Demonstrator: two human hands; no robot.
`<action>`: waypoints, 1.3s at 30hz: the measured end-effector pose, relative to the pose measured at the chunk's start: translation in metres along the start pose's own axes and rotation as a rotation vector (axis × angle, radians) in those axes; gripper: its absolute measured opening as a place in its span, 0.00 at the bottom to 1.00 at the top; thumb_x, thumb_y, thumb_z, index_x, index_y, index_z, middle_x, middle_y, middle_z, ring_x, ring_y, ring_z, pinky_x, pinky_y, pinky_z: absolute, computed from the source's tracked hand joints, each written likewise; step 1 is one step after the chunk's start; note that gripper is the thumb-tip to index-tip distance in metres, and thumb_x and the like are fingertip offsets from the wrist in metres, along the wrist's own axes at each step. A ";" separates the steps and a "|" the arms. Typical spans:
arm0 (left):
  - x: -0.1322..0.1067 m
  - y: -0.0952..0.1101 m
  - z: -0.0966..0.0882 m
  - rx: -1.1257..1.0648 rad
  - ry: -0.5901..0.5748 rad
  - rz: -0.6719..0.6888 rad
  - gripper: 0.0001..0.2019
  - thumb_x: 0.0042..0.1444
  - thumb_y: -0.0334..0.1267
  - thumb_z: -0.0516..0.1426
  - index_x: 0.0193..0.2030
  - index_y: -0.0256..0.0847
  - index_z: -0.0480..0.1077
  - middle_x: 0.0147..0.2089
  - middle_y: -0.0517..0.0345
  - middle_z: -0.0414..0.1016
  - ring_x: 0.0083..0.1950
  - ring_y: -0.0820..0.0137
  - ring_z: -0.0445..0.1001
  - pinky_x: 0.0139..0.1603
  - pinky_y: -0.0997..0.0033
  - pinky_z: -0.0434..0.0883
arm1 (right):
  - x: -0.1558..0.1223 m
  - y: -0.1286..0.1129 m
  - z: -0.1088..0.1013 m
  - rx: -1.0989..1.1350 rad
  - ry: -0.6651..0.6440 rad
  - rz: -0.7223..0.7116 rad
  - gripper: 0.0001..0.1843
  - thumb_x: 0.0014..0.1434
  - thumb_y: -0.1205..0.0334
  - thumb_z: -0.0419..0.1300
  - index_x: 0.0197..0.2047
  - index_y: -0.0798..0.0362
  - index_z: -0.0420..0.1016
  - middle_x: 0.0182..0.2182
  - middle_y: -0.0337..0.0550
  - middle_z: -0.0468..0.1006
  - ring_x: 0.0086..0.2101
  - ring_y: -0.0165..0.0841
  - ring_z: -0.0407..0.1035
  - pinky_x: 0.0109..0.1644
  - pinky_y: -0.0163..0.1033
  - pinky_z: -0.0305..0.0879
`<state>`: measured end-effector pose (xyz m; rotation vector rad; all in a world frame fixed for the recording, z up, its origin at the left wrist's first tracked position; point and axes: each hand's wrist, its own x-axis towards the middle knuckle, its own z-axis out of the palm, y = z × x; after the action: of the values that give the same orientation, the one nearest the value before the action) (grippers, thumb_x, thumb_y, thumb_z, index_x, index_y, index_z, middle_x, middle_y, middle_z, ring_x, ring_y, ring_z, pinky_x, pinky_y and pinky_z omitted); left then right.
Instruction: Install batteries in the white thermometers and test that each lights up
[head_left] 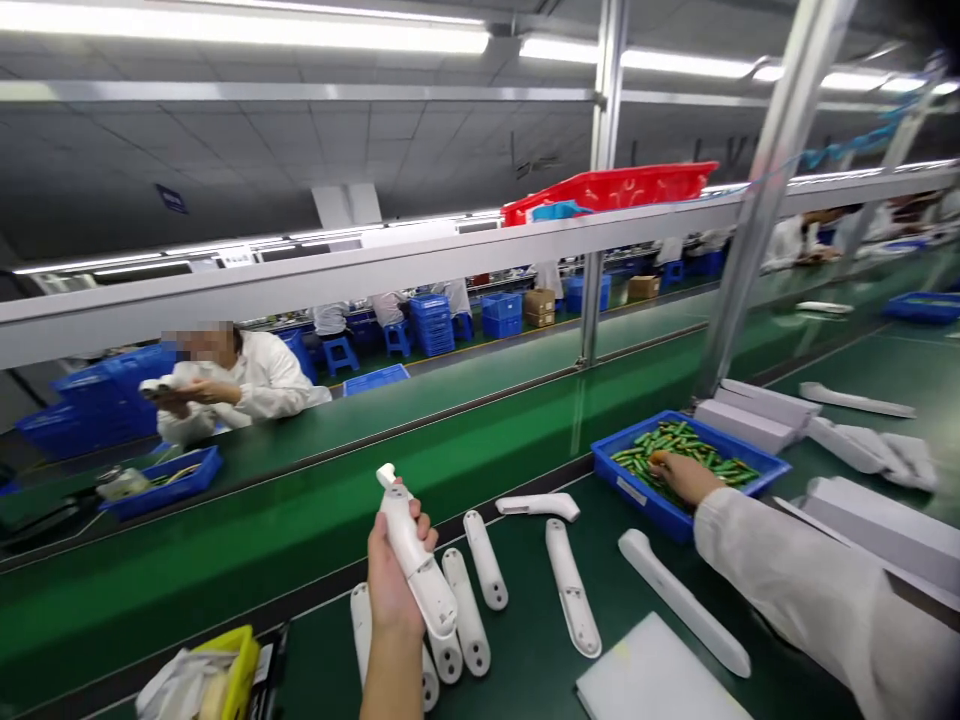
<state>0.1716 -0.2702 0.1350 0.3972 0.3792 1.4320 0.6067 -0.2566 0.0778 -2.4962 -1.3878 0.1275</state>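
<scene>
White handle [415, 557] could slip if my left hand [391, 578], wrapped round it, loosens; right hand [688, 477] among green parts [721, 459], can't tell if pinching.

The right grip [688, 480] hides some green pieces [679, 438]; the bottom edge crops the yellow bin [243, 668] and white slab [652, 672]; distant workers [784, 243] are blurred.

Green workbench [525, 650], white plastic housings [486, 560], blue tray [667, 519]
</scene>
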 end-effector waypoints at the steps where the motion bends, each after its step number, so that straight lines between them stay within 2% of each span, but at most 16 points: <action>1: 0.000 0.000 0.000 -0.041 -0.021 -0.006 0.15 0.60 0.34 0.46 0.53 0.39 0.64 0.33 0.57 0.60 0.25 0.77 0.59 0.23 0.78 0.65 | 0.003 0.001 -0.002 0.011 0.006 -0.003 0.08 0.63 0.62 0.57 0.42 0.58 0.72 0.39 0.44 0.74 0.38 0.32 0.71 0.43 0.42 0.70; 4: -0.002 0.002 -0.001 -0.166 -0.055 -0.011 0.17 0.61 0.36 0.46 0.56 0.38 0.62 0.33 0.57 0.58 0.25 0.77 0.59 0.24 0.78 0.64 | 0.007 0.004 -0.009 0.065 0.005 -0.001 0.07 0.63 0.63 0.56 0.39 0.58 0.72 0.37 0.43 0.74 0.37 0.31 0.70 0.43 0.40 0.68; 7: -0.002 0.006 -0.001 -0.244 -0.059 -0.028 0.18 0.62 0.36 0.45 0.57 0.38 0.61 0.34 0.57 0.58 0.26 0.77 0.58 0.24 0.79 0.64 | 0.005 0.004 -0.018 0.162 0.035 0.007 0.08 0.62 0.62 0.57 0.31 0.55 0.72 0.29 0.43 0.74 0.30 0.30 0.69 0.39 0.38 0.66; 10: -0.004 0.009 -0.001 -0.284 -0.058 -0.022 0.19 0.62 0.37 0.45 0.58 0.39 0.61 0.34 0.57 0.58 0.26 0.78 0.58 0.25 0.79 0.64 | -0.003 -0.003 -0.029 0.302 0.080 0.031 0.15 0.58 0.57 0.59 0.21 0.52 0.70 0.21 0.49 0.72 0.23 0.35 0.67 0.30 0.42 0.61; 12: -0.005 0.011 -0.001 -0.314 -0.068 -0.016 0.19 0.62 0.39 0.46 0.59 0.39 0.61 0.34 0.57 0.58 0.26 0.78 0.58 0.25 0.79 0.65 | -0.011 -0.017 -0.035 0.434 0.088 0.031 0.17 0.56 0.52 0.59 0.20 0.52 0.70 0.20 0.53 0.72 0.20 0.36 0.64 0.27 0.43 0.58; 15: -0.006 0.011 0.000 -0.330 -0.080 -0.020 0.20 0.62 0.40 0.45 0.60 0.38 0.60 0.34 0.57 0.58 0.26 0.77 0.58 0.24 0.79 0.65 | -0.037 -0.056 -0.041 0.692 -0.016 -0.078 0.17 0.55 0.47 0.58 0.32 0.53 0.74 0.27 0.55 0.76 0.18 0.31 0.59 0.23 0.41 0.56; 18: -0.005 0.009 0.001 -0.319 -0.055 -0.015 0.20 0.63 0.40 0.44 0.60 0.38 0.60 0.33 0.58 0.57 0.25 0.77 0.58 0.23 0.79 0.64 | -0.081 -0.115 -0.040 0.925 -0.219 -0.261 0.23 0.52 0.42 0.58 0.40 0.53 0.73 0.31 0.50 0.77 0.17 0.26 0.55 0.21 0.37 0.54; 20: -0.004 0.008 0.001 -0.314 -0.030 0.001 0.20 0.63 0.41 0.44 0.60 0.38 0.60 0.33 0.58 0.57 0.26 0.77 0.58 0.24 0.79 0.65 | -0.117 -0.160 -0.035 1.025 -0.335 -0.365 0.24 0.51 0.40 0.60 0.36 0.54 0.74 0.26 0.45 0.75 0.16 0.24 0.52 0.20 0.34 0.50; 22: -0.004 0.009 0.001 -0.297 -0.003 0.029 0.21 0.63 0.42 0.44 0.59 0.38 0.60 0.34 0.57 0.58 0.26 0.77 0.58 0.26 0.78 0.66 | -0.153 -0.203 -0.028 1.156 -0.452 -0.535 0.19 0.50 0.45 0.63 0.36 0.53 0.75 0.23 0.43 0.74 0.18 0.28 0.58 0.20 0.34 0.52; 25: -0.002 0.014 -0.001 -0.268 0.035 0.079 0.20 0.63 0.42 0.44 0.59 0.40 0.61 0.33 0.58 0.57 0.26 0.78 0.58 0.26 0.79 0.66 | -0.194 -0.246 -0.016 1.077 -0.494 -0.838 0.07 0.56 0.57 0.61 0.34 0.51 0.76 0.29 0.42 0.76 0.29 0.33 0.67 0.32 0.37 0.61; 27: 0.000 0.019 -0.003 -0.245 0.045 0.119 0.20 0.64 0.43 0.43 0.58 0.40 0.62 0.33 0.58 0.57 0.25 0.78 0.57 0.24 0.80 0.65 | -0.206 -0.259 -0.008 0.913 -0.493 -0.992 0.06 0.59 0.62 0.57 0.33 0.50 0.75 0.30 0.40 0.76 0.31 0.33 0.67 0.36 0.38 0.59; 28: 0.000 0.021 -0.004 -0.226 0.042 0.140 0.19 0.64 0.43 0.43 0.57 0.41 0.62 0.33 0.58 0.56 0.25 0.78 0.56 0.23 0.81 0.65 | -0.208 -0.262 -0.003 0.853 -0.504 -1.017 0.06 0.59 0.63 0.57 0.32 0.50 0.75 0.29 0.39 0.75 0.31 0.33 0.66 0.36 0.37 0.58; 30: 0.002 0.022 -0.007 -0.173 0.021 0.178 0.18 0.64 0.42 0.44 0.56 0.42 0.63 0.32 0.59 0.56 0.24 0.78 0.55 0.20 0.82 0.63 | -0.204 -0.262 0.008 0.832 -0.588 -0.942 0.04 0.57 0.61 0.59 0.31 0.51 0.71 0.27 0.38 0.72 0.29 0.32 0.64 0.34 0.36 0.57; 34: 0.005 0.016 -0.012 -0.071 -0.043 0.217 0.14 0.63 0.41 0.47 0.51 0.42 0.66 0.30 0.60 0.55 0.22 0.79 0.52 0.17 0.86 0.60 | -0.193 -0.263 0.032 1.022 -0.870 -0.690 0.18 0.48 0.54 0.67 0.31 0.52 0.62 0.28 0.37 0.68 0.27 0.29 0.59 0.29 0.33 0.54; 37: 0.006 0.011 -0.013 -0.017 -0.090 0.200 0.12 0.62 0.43 0.49 0.48 0.42 0.67 0.30 0.61 0.55 0.21 0.80 0.51 0.15 0.87 0.59 | -0.192 -0.267 0.042 1.222 -1.086 -0.641 0.23 0.48 0.50 0.67 0.38 0.53 0.61 0.30 0.37 0.68 0.28 0.29 0.62 0.30 0.32 0.56; 39: 0.006 0.009 -0.013 0.006 -0.083 0.209 0.12 0.62 0.43 0.50 0.47 0.42 0.66 0.30 0.61 0.56 0.21 0.80 0.51 0.16 0.86 0.59 | -0.190 -0.268 0.043 1.274 -1.141 -0.636 0.23 0.48 0.50 0.67 0.38 0.53 0.61 0.30 0.37 0.68 0.29 0.29 0.63 0.32 0.33 0.57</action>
<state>0.1579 -0.2626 0.1275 0.5109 0.2805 1.6124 0.2763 -0.2748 0.1022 -0.7739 -1.5051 1.7745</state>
